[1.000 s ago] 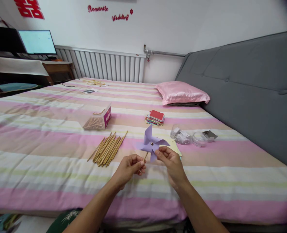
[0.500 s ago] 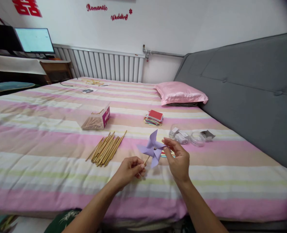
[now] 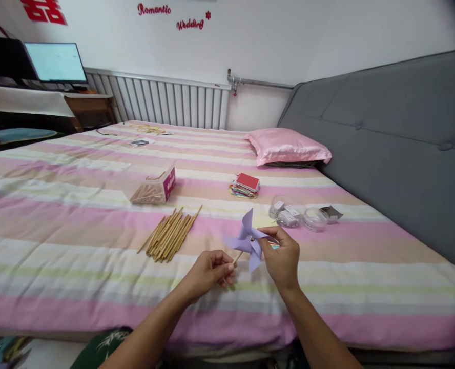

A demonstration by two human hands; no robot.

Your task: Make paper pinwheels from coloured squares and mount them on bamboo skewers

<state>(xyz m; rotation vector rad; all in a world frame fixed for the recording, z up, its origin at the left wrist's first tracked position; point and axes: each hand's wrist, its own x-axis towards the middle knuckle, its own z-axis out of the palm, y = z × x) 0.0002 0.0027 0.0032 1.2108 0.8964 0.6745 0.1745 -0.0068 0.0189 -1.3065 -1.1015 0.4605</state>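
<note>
Lilac paper folded into a small four-bladed pinwheel (image 3: 247, 241) sits on a thin wooden stick (image 3: 238, 256), held up above the near part of the pink, cream and green striped bed (image 3: 77, 225). The left hand (image 3: 211, 271) is curled shut, pinching the lower end of the stick between thumb and fingers. The right hand (image 3: 283, 256) is beside the wheel on its right, thumb and forefinger closed on the tip of the blade that points toward it.

Just left of the hands, a loose bundle of plain wooden sticks (image 3: 169, 233) lies on the bedcover. Behind that bundle stands a clear plastic box with a magenta label (image 3: 152, 189), and more thin sticks show through its wall. Farther back toward the middle of the bed is a stack of coloured paper squares with a red sheet on top (image 3: 245, 185). To the right of the pinwheel, near it but apart, lie several small clear round plastic containers (image 3: 294, 216) and a small dark grey folded piece (image 3: 330, 213).

A shiny pink satin pillow (image 3: 289, 146) rests against the grey padded headboard (image 3: 396, 133) on the right. A white ribbed radiator (image 3: 166, 102) runs along the far wall, and a lit monitor (image 3: 55, 62) stands on a desk at far left.
</note>
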